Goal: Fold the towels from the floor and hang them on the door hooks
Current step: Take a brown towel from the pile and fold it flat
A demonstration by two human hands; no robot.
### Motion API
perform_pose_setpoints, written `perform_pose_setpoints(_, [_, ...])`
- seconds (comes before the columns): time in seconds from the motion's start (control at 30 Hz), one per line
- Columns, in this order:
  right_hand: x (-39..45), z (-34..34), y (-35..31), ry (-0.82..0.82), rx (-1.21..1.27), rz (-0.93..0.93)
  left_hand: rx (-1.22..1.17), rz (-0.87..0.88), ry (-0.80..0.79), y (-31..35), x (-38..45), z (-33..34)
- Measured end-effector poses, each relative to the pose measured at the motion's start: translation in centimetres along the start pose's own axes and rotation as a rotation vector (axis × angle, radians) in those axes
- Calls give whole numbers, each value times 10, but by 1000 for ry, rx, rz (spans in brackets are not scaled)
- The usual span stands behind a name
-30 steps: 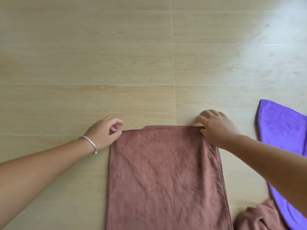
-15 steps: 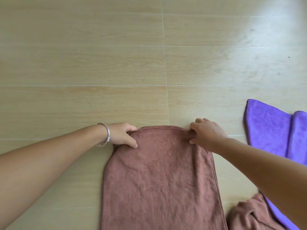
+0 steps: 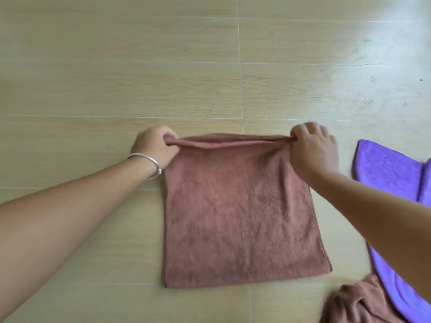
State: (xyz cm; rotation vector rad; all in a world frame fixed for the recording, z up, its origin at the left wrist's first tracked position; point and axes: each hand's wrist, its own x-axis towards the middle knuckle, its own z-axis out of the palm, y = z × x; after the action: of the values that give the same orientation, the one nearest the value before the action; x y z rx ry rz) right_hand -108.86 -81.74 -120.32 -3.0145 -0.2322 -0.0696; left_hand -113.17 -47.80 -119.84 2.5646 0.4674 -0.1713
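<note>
1. Head view: a brown towel (image 3: 235, 210) lies on the pale wood-look floor (image 3: 116, 66) in the middle of the picture, a folded rectangle with its near edge squared off and its far edge raised off the boards.
2. The left hand (image 3: 155, 146) grips the towel's far left corner, fingers curled under the hem and the thumb closed over the top, so the cloth is pinched between them.
3. A silver bangle (image 3: 147, 164) sits on the left wrist, just behind that hand.
4. The right hand (image 3: 313, 150) holds the far right corner the same way: the fingers are bunched around a gathered bit of hem, knuckles up, closed tight on the fabric.
5. Between the two hands the far edge is pulled taut and rolled over, showing a stitched hem and a second layer just behind it.
6. Both forearms reach in from the bottom corners of the picture; the right one crosses over the towel's right side.
7. A purple towel (image 3: 387, 173) lies on the floor to the right, near the brown one but apart from it, partly hidden under the right forearm.
8. A second, crumpled brown cloth (image 3: 356, 304) lies at the lower right, beside the purple towel's near end; whether they touch I cannot tell.
</note>
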Motion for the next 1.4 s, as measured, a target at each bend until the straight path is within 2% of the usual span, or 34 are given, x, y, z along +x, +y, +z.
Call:
perform_pose_setpoints(0.03, [1,-2,-5,18,46,-31,40,34,104,2,2,-2])
perform_pose_setpoints(0.1, [-7,-3,-14,-48,54,-233,145,188,164,7,-6,-2])
perform_pose_setpoints(0.13, [-18,0,-18,-104,8,-370,210,296,123,9,-19,3])
perform_pose_setpoints(0.2, [-48,8,-21,-239,-105,-607,366,487,-61,12,-59,22])
perform_pose_setpoints(0.3, [-90,19,-14,-413,-167,-748,529,674,-265,2,-127,55])
perform_pose_setpoints(0.4, [-119,26,3,-473,-172,-743,560,732,-347,-16,-174,76])
perform_pose_setpoints(0.5, [-136,31,14,-551,-199,-722,617,752,-418,-34,-180,79])
perform_pose_setpoints(0.63, [-112,31,2,-570,-264,-694,751,806,-459,-44,-128,68])
perform_pose_setpoints(0.83, [-49,39,-35,-462,-269,-489,770,668,-435,-34,-44,48])
perform_pose_setpoints(0.93, [-58,37,-25,-519,-167,-575,739,716,-395,-38,-59,49])
perform_pose_setpoints(1.03, [-81,35,2,-551,-216,-707,759,799,-396,-58,-89,56])
perform_pose_setpoints(1.23, [-95,34,22,-397,-192,-742,689,804,-322,-73,-94,39])
perform_pose_setpoints(1.4, [-95,31,19,-366,-206,-750,639,842,-214,-67,-92,39])
